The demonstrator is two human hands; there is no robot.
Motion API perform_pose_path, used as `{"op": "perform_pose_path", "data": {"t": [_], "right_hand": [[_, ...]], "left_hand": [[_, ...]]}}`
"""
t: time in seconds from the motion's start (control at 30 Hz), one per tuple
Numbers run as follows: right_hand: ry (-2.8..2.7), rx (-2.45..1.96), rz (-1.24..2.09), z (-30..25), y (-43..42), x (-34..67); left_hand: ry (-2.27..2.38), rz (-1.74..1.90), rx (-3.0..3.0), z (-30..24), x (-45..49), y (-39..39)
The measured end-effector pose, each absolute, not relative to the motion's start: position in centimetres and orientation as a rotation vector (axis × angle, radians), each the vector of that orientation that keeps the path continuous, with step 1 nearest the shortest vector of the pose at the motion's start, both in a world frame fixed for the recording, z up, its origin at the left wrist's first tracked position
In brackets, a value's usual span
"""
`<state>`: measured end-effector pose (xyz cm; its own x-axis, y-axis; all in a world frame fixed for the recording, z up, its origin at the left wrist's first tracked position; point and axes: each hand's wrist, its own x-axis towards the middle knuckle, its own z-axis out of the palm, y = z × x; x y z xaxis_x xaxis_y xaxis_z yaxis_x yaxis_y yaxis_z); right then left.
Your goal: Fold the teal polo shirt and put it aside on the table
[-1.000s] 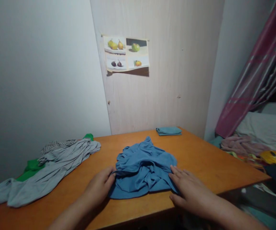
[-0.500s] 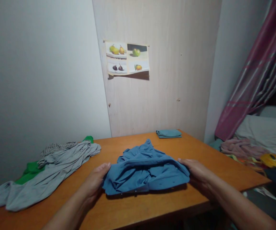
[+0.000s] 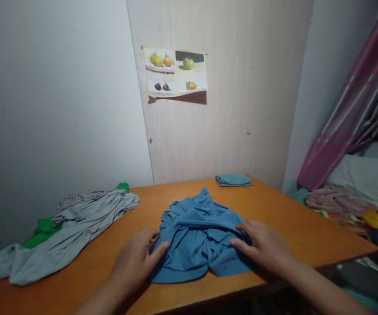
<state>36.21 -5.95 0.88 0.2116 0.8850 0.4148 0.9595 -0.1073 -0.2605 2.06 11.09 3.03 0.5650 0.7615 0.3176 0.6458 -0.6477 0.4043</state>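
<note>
A crumpled blue garment (image 3: 192, 249) lies on the wooden table (image 3: 182, 299) in front of me. Its near hem spreads toward the table's front edge, and the fabric behind is bunched into folds that narrow to a point. At its left side rests my left hand (image 3: 139, 256), thumb and fingers apart, with the thumb on the cloth. My right hand (image 3: 261, 245) is at the right side, also open, its thumb and forefinger spread over the fabric. Some fingertips of both hands are hidden.
Grey clothing (image 3: 64, 245) lies heaped on the left of the table, with green cloth (image 3: 43, 232) beneath it. A folded teal cloth (image 3: 234, 180) sits at the back right. Beyond the right edge are a pink cloth (image 3: 336, 201) and a curtain (image 3: 336, 118).
The front edge of the blue garment has come down flat onto the table. Both hands have loosened from its sides and moved inward over the cloth.
</note>
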Motion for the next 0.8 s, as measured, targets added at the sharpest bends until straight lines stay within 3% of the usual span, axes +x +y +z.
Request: {"op": "perform_pose_path", "data": {"t": [0.17,0.4,0.63,0.8], "right_hand": [[-1.513,-2.217,-0.087,0.4,-3.7,37.3],[-0.771,-1.508,0.575,9.0,2.1,38.1],[-0.808,-1.010,0.618,18.7,4.8,36.2],[-1.131,-0.903,0.220,22.0,4.8,35.2]], "left_hand": [[1.419,0.390,2.728,3.0,2.9,11.5],[1.237,1.056,2.127,10.3,5.0,17.4],[0.866,1.019,1.449,20.3,7.9,16.9],[0.567,1.186,1.467,24.2,7.6,15.9]]}}
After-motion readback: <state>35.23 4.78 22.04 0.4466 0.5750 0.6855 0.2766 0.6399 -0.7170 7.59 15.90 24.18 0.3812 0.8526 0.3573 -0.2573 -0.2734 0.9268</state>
